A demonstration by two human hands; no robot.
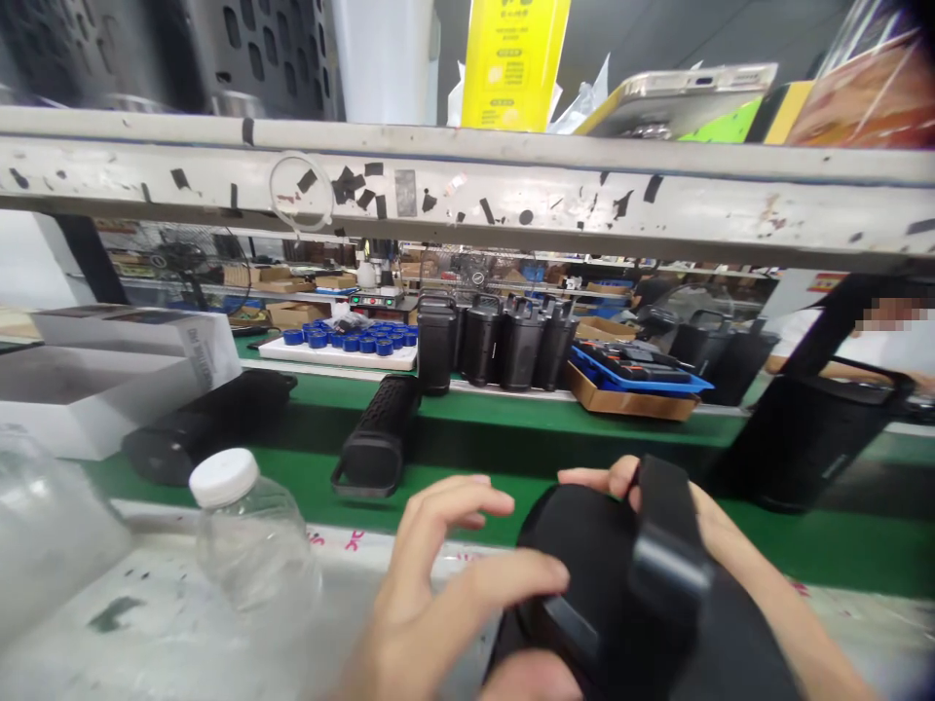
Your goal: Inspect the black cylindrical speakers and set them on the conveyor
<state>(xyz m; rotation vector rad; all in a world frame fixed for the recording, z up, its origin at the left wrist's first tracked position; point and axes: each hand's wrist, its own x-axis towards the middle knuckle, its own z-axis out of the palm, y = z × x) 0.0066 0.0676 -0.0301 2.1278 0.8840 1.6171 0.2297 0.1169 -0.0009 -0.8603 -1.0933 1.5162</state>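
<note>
A black cylindrical speaker (584, 555) with a carry strap (664, 545) sits close in front of me at the bottom right, its round end toward me. My right hand (701, 516) wraps round its far side, fingertips showing over the top edge. My left hand (445, 574) rests on the speaker's near left rim, thumb laid across it and fingers spread above.
A clear plastic bottle with a white cap (248, 535) stands at left. Two black speakers (376, 438) (208, 424) lie on the green belt (474, 428). Several upright speakers (497, 341), a tray of blue caps (351, 341), white boxes (109, 375) and a person (869, 341) are behind.
</note>
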